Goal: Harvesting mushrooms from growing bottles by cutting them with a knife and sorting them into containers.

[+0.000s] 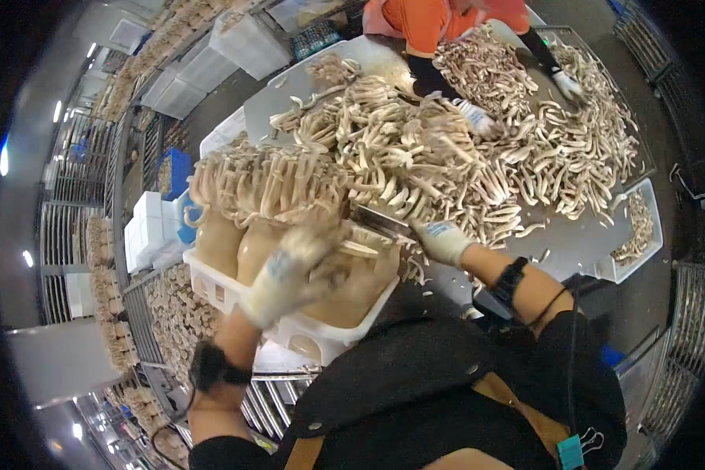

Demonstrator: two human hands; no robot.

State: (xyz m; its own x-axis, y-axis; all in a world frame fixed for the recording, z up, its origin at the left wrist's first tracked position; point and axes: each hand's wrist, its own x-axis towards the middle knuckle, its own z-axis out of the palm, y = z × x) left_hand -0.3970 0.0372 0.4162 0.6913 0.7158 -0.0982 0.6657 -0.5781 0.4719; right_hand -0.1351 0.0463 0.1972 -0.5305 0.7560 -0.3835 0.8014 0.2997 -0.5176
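Note:
My right hand (444,241), in a white glove, grips a knife (384,222) with a wide flat blade pointing left. The blade lies beside the pile of long pale mushrooms (384,149). My left hand (290,274), also gloved, is smeared by motion over a white crate (321,330); its fingers cannot be made out. Rounded tan mushroom-growing blocks (215,243) sit in this crate, with clusters of long-stemmed mushrooms (270,184) standing from those at the far side. Between my hands, a few pale stems blur above the nearer blocks.
Across the metal table (576,247), a person in orange works the loose mushrooms with two gloved hands (478,119). A white bin (638,227) of small pieces stands at the right. Crates and white boxes (149,227) line the left, above a roller conveyor (270,407).

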